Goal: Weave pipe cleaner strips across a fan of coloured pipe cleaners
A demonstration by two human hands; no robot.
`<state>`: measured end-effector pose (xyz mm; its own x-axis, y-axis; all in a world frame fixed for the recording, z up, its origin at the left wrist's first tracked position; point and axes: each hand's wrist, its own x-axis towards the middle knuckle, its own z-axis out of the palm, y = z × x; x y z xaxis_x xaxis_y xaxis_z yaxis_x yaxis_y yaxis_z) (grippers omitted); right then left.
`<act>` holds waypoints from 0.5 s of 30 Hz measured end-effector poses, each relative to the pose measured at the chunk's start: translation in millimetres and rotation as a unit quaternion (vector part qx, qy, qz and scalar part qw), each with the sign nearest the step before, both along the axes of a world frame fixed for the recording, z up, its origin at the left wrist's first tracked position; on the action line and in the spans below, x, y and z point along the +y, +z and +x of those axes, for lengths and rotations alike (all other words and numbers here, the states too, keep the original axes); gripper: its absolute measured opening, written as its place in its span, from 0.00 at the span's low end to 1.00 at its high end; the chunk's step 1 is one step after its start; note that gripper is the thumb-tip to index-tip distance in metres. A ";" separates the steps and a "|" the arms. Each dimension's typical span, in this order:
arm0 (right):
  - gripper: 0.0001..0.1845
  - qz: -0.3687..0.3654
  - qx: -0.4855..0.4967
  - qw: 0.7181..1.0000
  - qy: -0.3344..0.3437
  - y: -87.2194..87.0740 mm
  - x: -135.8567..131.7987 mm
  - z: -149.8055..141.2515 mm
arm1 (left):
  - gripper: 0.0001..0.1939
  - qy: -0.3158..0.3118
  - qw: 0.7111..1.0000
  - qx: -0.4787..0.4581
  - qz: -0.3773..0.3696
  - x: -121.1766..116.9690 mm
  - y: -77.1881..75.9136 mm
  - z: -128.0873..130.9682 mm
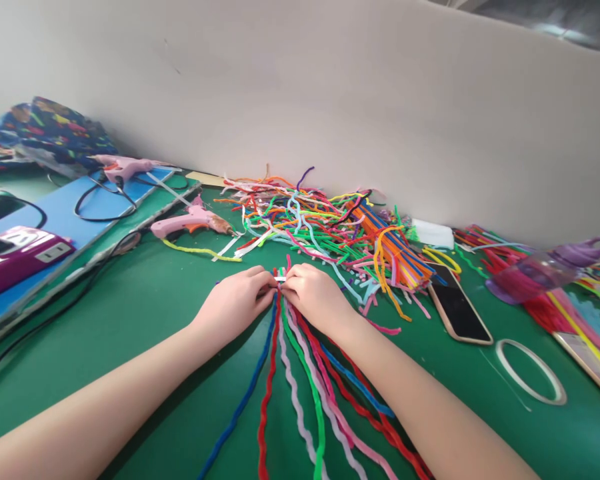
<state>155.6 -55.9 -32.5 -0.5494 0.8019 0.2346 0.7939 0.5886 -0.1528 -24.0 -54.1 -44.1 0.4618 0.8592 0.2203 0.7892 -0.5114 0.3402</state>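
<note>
Green tabletop spreads beneath fuzzy strands fanning toward you, their far ends pinched by your left hand and right hand, seemingly for bunching, so the next move likely needs firm pressure.

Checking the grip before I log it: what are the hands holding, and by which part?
The left hand and right hand pinch the multicoloured pipe cleaners near their far ends, where the strands come together.

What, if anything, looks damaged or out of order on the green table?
The nearer pink plastic glue gun, beyond the left hand, has a brown-stained front, perhaps scorched. To its right, multicoloured fuzzy stems lie in an untidy tangle.
</note>
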 end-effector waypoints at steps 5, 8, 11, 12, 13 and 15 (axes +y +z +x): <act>0.09 -0.020 0.067 0.998 0.008 -1.5 0.1 4.5 | 0.16 -0.007 0.999 0.035 0.035 -4.6 2.0 -0.1; 0.09 -0.062 0.115 0.991 0.016 2.8 1.7 9.1 | 0.18 -0.029 0.993 0.056 0.096 -8.2 4.1 0.3; 0.09 -0.081 0.161 0.983 0.014 7.2 2.8 13.2 | 0.16 -0.048 0.984 0.071 0.158 -11.4 6.5 1.3; 0.09 -0.076 0.171 0.982 0.012 8.3 2.7 14.0 | 0.15 -0.056 0.982 0.069 0.167 -12.3 6.9 1.6; 0.09 -0.065 0.177 0.982 0.011 9.3 2.5 14.5 | 0.15 -0.065 0.981 0.065 0.170 -12.8 7.0 1.6; 0.08 -0.042 0.175 0.984 0.010 11.2 1.5 14.7 | 0.14 -0.087 0.982 0.052 0.160 -13.2 6.1 1.4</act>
<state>170.3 -54.4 -21.3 -0.4625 0.8166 0.3453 0.6728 0.5769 -0.4631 -22.7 -67.2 -38.0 0.6303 0.6593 0.4100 0.7017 -0.7097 0.0625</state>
